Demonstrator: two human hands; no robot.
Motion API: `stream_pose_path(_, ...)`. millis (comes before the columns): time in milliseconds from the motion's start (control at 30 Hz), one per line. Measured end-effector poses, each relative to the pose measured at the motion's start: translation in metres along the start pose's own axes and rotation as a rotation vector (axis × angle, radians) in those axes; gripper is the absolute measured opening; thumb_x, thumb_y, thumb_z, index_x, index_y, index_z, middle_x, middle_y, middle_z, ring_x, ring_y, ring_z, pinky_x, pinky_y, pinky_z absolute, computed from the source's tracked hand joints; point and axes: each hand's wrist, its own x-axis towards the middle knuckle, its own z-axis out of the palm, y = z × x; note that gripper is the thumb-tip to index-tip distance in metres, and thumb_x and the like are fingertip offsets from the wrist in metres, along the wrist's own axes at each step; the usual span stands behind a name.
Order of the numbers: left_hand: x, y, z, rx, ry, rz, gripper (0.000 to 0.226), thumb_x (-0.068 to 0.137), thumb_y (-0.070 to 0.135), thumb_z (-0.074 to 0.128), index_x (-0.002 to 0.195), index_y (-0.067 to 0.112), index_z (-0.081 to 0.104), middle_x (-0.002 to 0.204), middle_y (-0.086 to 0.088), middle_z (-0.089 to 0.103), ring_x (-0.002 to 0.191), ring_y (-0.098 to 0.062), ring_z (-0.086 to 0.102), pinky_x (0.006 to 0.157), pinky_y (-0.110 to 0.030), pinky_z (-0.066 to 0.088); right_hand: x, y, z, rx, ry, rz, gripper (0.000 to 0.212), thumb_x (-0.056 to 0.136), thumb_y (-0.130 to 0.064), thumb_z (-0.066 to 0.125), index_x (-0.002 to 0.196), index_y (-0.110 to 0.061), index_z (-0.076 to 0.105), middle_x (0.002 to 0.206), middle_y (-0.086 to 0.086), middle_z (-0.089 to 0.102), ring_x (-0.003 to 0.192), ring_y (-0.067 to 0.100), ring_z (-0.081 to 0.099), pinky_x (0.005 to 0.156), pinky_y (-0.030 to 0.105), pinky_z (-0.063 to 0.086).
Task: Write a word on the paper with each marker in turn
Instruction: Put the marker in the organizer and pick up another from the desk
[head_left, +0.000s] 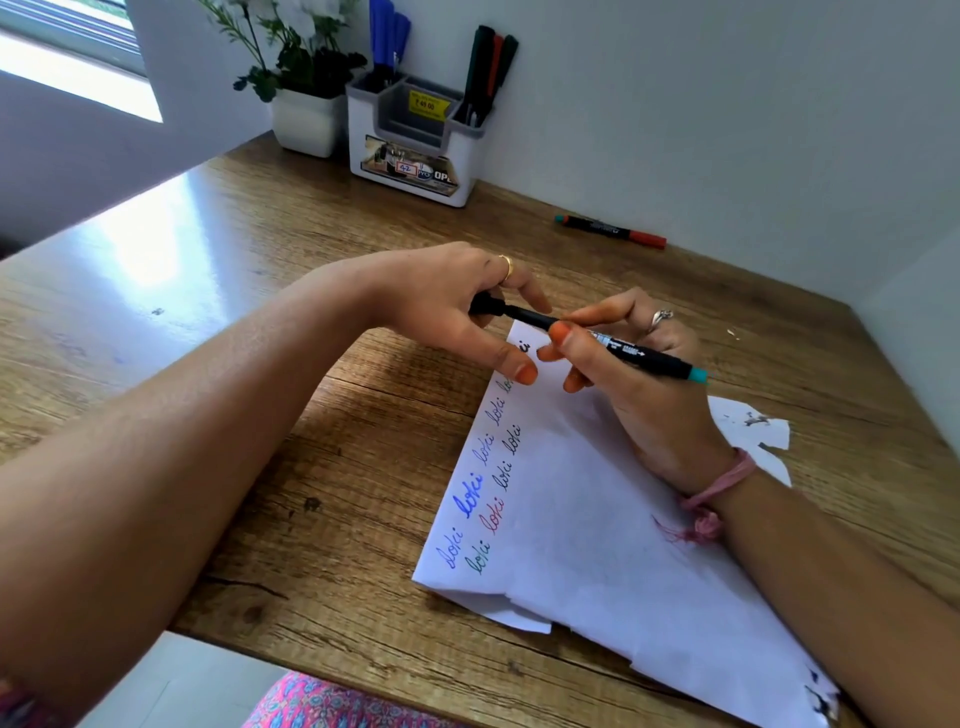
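Black marker barrel (613, 343) grasped in right grip (639, 395), cap (488, 304) in left grip (447, 306) — a misaligned push could ink fingers (561, 332) or the white paper (597, 545) below.

Wooden desk (270, 415) with a pretty visible grain, pushed up against a white wall. Sitting right on it: a white sheet of paper (597, 545) with "loki" written over and over, a red-capped marker (610, 230) lying loose near the wall, a white organizer (410, 150) holding more markers, and a small white plant pot (304, 122) beside it.
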Motion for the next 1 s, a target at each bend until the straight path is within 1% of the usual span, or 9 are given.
stream_pose_path(100,0.000,0.003,0.001,-0.008,-0.012,0.006,0.071,0.058,0.064,0.063,0.121,0.033,0.051,0.055,0.012,0.051,0.053,0.010,0.051,0.047,-0.008,0.034,0.000,0.000,0.001,-0.046,-0.020,-0.038,0.013,0.079,-0.011,0.070,0.092,-0.011,0.068,0.081,0.001,0.073,0.073,0.017,0.070,0.059,0.022,0.052)
stream_pose_path(167,0.000,0.005,0.002,-0.020,-0.008,0.023,0.069,0.057,0.066,0.063,0.118,0.036,0.050,0.055,0.015,0.057,0.055,0.007,0.053,0.049,-0.009,0.034,0.000,0.002,0.000,-0.060,-0.079,-0.050,0.018,0.083,-0.011,0.069,0.101,-0.010,0.069,0.089,0.002,0.074,0.077,0.018,0.070,0.067,0.022,0.052)
stream_pose_path(267,0.000,0.007,0.005,-0.018,0.011,0.056,0.072,0.054,0.069,0.063,0.117,0.037,0.049,0.068,0.026,0.059,0.068,0.005,0.055,0.058,-0.011,0.037,0.001,0.006,-0.002,-0.077,-0.155,-0.018,0.032,0.090,-0.022,0.051,0.114,-0.007,0.065,0.099,0.009,0.073,0.091,0.019,0.068,0.078,0.022,0.048)
stream_pose_path(333,0.000,0.007,0.005,-0.022,0.016,0.063,0.078,0.055,0.071,0.066,0.122,0.035,0.048,0.083,0.028,0.058,0.081,0.004,0.056,0.067,-0.014,0.040,0.003,0.009,-0.001,-0.059,-0.162,0.030,0.043,0.088,-0.033,0.040,0.115,-0.012,0.065,0.104,0.012,0.071,0.100,0.027,0.064,0.082,0.034,0.047)
stream_pose_path(400,-0.001,0.006,0.007,-0.005,0.034,0.072,0.080,0.056,0.071,0.069,0.123,0.032,0.047,0.088,0.026,0.056,0.083,0.006,0.056,0.068,-0.013,0.039,0.005,0.011,0.000,-0.025,-0.158,0.051,0.042,0.086,-0.036,0.036,0.111,-0.018,0.066,0.101,0.009,0.070,0.095,0.029,0.063,0.082,0.045,0.043)
stream_pose_path(500,-0.001,0.007,0.009,0.000,0.047,0.074,0.072,0.061,0.063,0.072,0.119,0.029,0.048,0.074,0.028,0.053,0.069,0.017,0.053,0.058,-0.004,0.035,0.005,0.011,0.002,-0.002,-0.159,0.043,0.032,0.086,-0.037,0.038,0.103,-0.023,0.061,0.090,-0.003,0.060,0.079,0.015,0.056,0.074,0.032,0.043)
stream_pose_path(633,-0.001,0.011,0.011,-0.014,0.105,0.067,0.068,0.060,0.063,0.069,0.114,0.026,0.049,0.050,0.025,0.052,0.054,0.016,0.050,0.048,-0.006,0.033,0.006,0.010,0.002,0.040,-0.178,0.029,0.023,0.085,-0.034,0.041,0.100,-0.020,0.053,0.091,-0.004,0.051,0.073,0.008,0.050,0.069,0.022,0.042)
stream_pose_path(867,0.002,0.015,0.016,-0.013,0.063,0.054,0.054,0.052,0.069,0.065,0.089,0.034,0.046,0.055,0.018,0.055,0.056,0.011,0.052,0.048,-0.009,0.034,0.001,0.006,0.004,-0.058,-0.273,-0.044,0.014,0.093,-0.012,0.035,0.099,-0.017,0.048,0.087,-0.012,0.050,0.077,0.004,0.048,0.070,0.018,0.042)
stream_pose_path(1000,0.002,0.012,0.013,-0.059,0.045,0.035,0.056,0.050,0.072,0.067,0.089,0.037,0.047,0.053,0.014,0.056,0.049,0.005,0.053,0.044,-0.010,0.032,0.000,0.006,0.003,-0.093,-0.311,-0.074,0.013,0.092,-0.021,0.038,0.100,-0.019,0.048,0.094,-0.009,0.048,0.083,0.003,0.049,0.075,0.016,0.043)
